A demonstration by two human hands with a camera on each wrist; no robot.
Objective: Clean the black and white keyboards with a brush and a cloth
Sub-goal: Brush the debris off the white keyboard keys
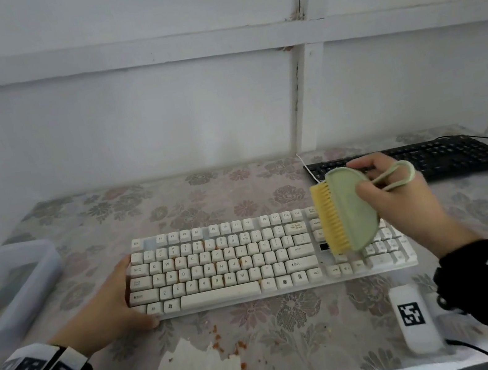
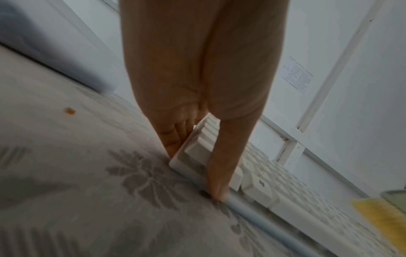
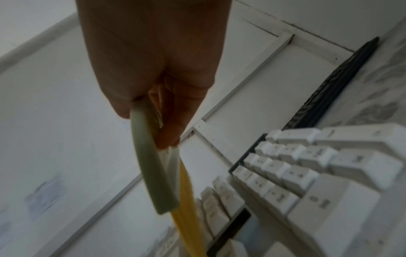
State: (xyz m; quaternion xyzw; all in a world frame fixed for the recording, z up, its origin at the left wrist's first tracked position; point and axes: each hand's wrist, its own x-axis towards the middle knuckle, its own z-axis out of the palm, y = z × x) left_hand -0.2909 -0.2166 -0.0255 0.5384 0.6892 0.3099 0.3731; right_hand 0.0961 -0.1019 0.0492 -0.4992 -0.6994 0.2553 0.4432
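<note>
The white keyboard [image 1: 268, 254] lies in the middle of the desk [image 1: 293, 323], with its long side running from left to right in front of the person. The left hand [image 1: 107, 306] holds its left end: the thumb lies over the near corner and the fingers [image 2: 173, 139] are against the left side, so the keyboard is kept from sliding.

The right hand [image 1: 401, 199] is closed around a green brush [image 1: 346, 209] with yellow bristles [image 1: 330, 218]. The thumb presses on the flat green back, the other fingers are curled behind it, and a thin loop [image 1: 397, 174] sticks out past the hand. The brush hangs above the right part of the keyboard, between the letter keys and the number block. The bristles point to the left, and their line goes across the short way of the keyboard. I cannot tell if the tips touch the keys.

Orange crumbs [image 1: 225, 344] lie on the desk near the front edge, and some orange spots sit among the letter keys. These dirty keys are to the left of the brush, so I think the coming stroke must go left along the key rows.

The black keyboard [image 1: 421, 160] lies further back on the right, behind the right hand, and nobody touches it.
</note>
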